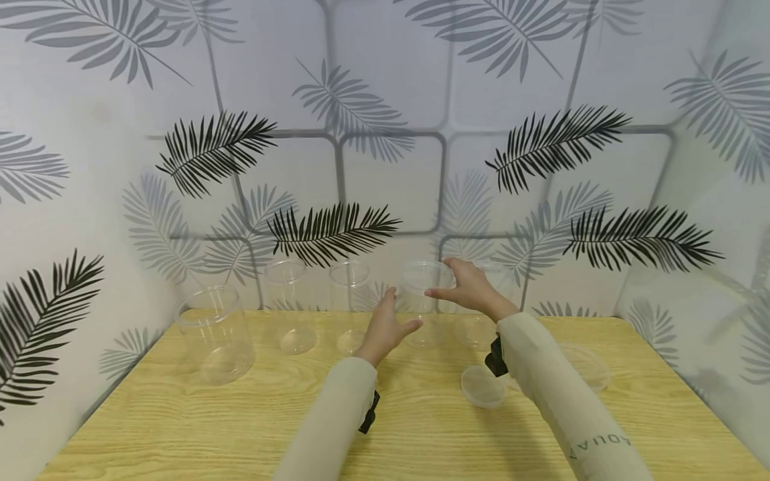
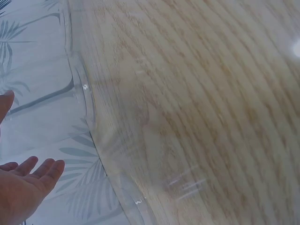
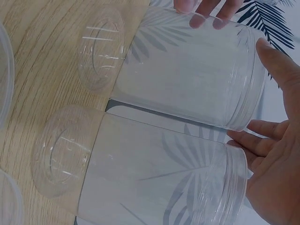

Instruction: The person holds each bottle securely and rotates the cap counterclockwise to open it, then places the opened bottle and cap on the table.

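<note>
Near the back of the table a clear jar (image 1: 422,321) stands upright without a lid, between the two hands. My right hand (image 1: 475,288) is spread about its rim, thumb at the front and fingers round the far right side; the right wrist view shows the thumb right at the rim of this jar (image 3: 187,70). On the left, my left hand (image 1: 385,331) has its fingers extended beside the wall, and its thumb overlaps the jar's front. Another clear jar (image 3: 154,164) stands close on the right, partly behind the right hand in the head view.
Farther left stand a wide clear jar (image 1: 216,341) and two narrower ones, a jar (image 1: 290,314) and a jar (image 1: 349,307). A small round lid (image 1: 483,386) lies in front of the right hand. The right sleeve partly covers a larger lid (image 1: 586,369). Patterned wall covering (image 1: 385,180) rises behind the wooden table (image 1: 421,427).
</note>
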A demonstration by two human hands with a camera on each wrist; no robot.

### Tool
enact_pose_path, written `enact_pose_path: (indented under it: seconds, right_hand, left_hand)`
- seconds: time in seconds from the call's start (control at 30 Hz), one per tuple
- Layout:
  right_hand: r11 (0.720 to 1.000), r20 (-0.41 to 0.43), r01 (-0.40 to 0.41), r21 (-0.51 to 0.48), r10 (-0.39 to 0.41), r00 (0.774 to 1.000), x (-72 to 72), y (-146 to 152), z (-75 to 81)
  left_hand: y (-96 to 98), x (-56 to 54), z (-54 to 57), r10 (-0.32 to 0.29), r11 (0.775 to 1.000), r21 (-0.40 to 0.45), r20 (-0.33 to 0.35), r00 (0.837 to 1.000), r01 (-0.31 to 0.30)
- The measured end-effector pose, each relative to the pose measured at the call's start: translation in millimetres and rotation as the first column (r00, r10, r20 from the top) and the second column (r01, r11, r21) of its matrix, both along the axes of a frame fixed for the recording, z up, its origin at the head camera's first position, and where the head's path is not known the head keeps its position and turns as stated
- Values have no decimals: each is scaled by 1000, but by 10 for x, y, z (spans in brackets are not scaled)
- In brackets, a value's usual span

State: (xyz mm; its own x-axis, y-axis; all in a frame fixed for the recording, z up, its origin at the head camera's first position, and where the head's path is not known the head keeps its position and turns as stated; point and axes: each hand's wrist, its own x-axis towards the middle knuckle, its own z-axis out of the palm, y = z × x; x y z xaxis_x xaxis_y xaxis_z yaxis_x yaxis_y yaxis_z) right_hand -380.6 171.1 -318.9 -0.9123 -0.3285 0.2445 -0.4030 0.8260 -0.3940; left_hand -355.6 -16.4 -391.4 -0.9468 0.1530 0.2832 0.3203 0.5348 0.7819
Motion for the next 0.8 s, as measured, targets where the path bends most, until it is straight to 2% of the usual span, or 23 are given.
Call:
enact_pose_path:
  seconds: [0.2,0.6,0.8]
  right_hand:
    - [1000,-6,-6,-11,6,1000,-2,-9,-9]
    - [999,-41,-3,-47,1,999,57,-46,-5]
    - [997,-59,10,-72,-15,998,94,-27,-13]
  left_hand:
    - [27,-7,-19,-18,1000,-10,-28,999,18]
    - [54,8,-25,-3,1000,27,3,1000,3]
    - [47,-3,-45,-6,1000,30,-27,1000,7]
